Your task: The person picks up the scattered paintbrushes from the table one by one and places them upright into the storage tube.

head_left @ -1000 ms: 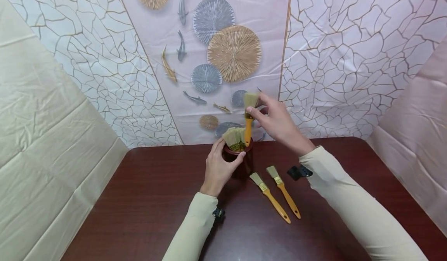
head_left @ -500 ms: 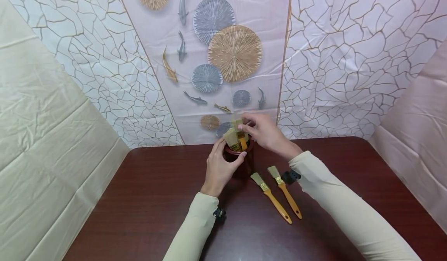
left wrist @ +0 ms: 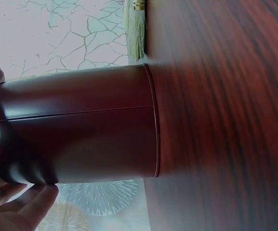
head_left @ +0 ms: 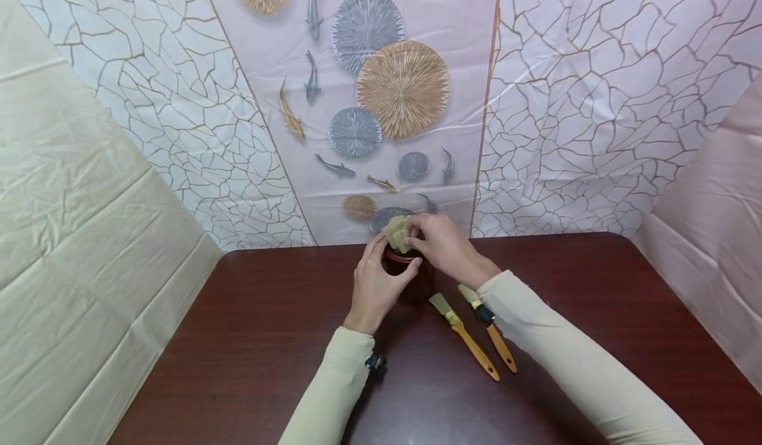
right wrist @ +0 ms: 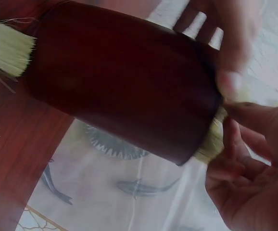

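Note:
A dark red-brown cylindrical cup [left wrist: 76, 120] stands upright on the table. My left hand [head_left: 374, 283] grips it near the rim, thumb on the near side and fingers at the left. Pale bristles of several paintbrushes [head_left: 395, 232] stick up from its mouth; their handles are hidden inside. At the mouth, my right hand [head_left: 445, 248] pinches a paintbrush by its bristle end, largely covered by the fingers. Two more paintbrushes with yellow handles lie to the right of the cup: a nearer paintbrush [head_left: 467, 340] and a farther paintbrush [head_left: 502, 348], partly covered by the right wrist's camera.
The dark wooden table [head_left: 256, 339] has its back edge just behind the cup. A patterned cloth backdrop [head_left: 417, 134] hangs behind it, and plain cream cloth [head_left: 101, 233] slopes along the left side.
My right hand has moved down and left, lowering the paintbrush handle-first into the cup until its yellow handle is out of sight. The left hand stays on the cup.

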`<act>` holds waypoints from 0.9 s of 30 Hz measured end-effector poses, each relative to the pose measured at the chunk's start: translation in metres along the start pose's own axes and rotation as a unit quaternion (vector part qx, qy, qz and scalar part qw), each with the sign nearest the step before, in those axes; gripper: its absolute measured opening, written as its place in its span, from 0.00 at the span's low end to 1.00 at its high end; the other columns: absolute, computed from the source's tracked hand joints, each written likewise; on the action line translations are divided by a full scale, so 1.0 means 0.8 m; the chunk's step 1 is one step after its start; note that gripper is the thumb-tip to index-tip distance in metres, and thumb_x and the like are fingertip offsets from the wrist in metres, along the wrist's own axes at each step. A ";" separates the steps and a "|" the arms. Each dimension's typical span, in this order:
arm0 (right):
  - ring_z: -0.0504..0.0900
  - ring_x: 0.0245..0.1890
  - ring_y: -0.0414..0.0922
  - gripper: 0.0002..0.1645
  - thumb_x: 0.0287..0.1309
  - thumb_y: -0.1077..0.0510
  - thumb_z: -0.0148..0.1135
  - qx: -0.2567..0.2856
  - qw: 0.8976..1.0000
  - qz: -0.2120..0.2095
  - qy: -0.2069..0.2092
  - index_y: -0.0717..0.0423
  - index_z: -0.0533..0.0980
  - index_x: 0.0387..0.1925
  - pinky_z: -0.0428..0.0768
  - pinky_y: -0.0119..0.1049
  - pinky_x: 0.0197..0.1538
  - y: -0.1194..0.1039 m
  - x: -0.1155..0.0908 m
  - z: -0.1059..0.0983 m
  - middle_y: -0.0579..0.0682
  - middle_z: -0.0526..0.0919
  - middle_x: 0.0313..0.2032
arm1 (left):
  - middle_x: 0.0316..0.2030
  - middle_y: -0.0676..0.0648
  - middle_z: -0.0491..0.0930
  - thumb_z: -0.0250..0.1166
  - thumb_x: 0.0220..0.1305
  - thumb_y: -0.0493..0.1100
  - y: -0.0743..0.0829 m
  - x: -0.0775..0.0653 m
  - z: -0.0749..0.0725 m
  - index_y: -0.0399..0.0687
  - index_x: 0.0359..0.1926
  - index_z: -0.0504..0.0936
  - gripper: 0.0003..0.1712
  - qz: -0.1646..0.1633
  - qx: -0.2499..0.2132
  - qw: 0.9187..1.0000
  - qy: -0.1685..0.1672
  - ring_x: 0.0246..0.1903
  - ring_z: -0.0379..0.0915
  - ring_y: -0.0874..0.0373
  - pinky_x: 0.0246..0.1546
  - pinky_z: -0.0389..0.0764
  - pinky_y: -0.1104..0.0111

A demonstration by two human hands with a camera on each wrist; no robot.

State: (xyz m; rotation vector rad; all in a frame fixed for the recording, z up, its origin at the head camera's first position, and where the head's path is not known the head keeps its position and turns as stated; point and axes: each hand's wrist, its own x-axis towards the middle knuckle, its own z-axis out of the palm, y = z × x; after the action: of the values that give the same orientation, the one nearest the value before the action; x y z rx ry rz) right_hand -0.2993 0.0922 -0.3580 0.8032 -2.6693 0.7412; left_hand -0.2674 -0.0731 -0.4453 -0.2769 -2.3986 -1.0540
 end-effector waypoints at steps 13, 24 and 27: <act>0.80 0.35 0.49 0.15 0.69 0.53 0.72 0.066 0.994 0.059 0.056 0.59 0.83 0.48 0.77 0.43 0.40 0.009 -0.033 -0.045 0.52 0.83 0.35 | 0.71 0.46 0.73 0.71 0.63 0.72 -0.001 0.001 0.000 0.44 0.70 0.78 0.47 0.002 0.007 1.000 0.004 0.64 0.78 0.44 0.60 0.81 0.48; 0.85 0.35 0.48 0.19 0.72 0.48 0.67 0.111 0.978 0.166 -0.061 0.61 0.81 0.49 0.82 0.43 0.38 0.065 -0.094 -0.074 0.54 0.88 0.39 | 0.72 0.46 0.73 0.71 0.62 0.71 0.001 0.000 -0.002 0.44 0.71 0.77 0.48 -0.010 0.003 1.000 0.003 0.65 0.77 0.43 0.60 0.81 0.47; 0.82 0.26 0.46 0.21 0.73 0.48 0.66 0.132 0.965 0.202 -0.101 0.63 0.80 0.52 0.80 0.40 0.30 0.082 -0.112 -0.063 0.54 0.87 0.35 | 0.72 0.46 0.73 0.71 0.62 0.71 0.003 -0.001 -0.001 0.43 0.71 0.77 0.48 -0.009 0.002 1.000 0.001 0.65 0.77 0.43 0.60 0.81 0.47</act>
State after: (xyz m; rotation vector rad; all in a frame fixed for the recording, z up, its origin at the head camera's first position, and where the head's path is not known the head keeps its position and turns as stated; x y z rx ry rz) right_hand -0.2593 0.2064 -0.3754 0.4037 -3.0036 1.1909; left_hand -0.2660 -0.0720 -0.4441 -0.2525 -2.4057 -1.0583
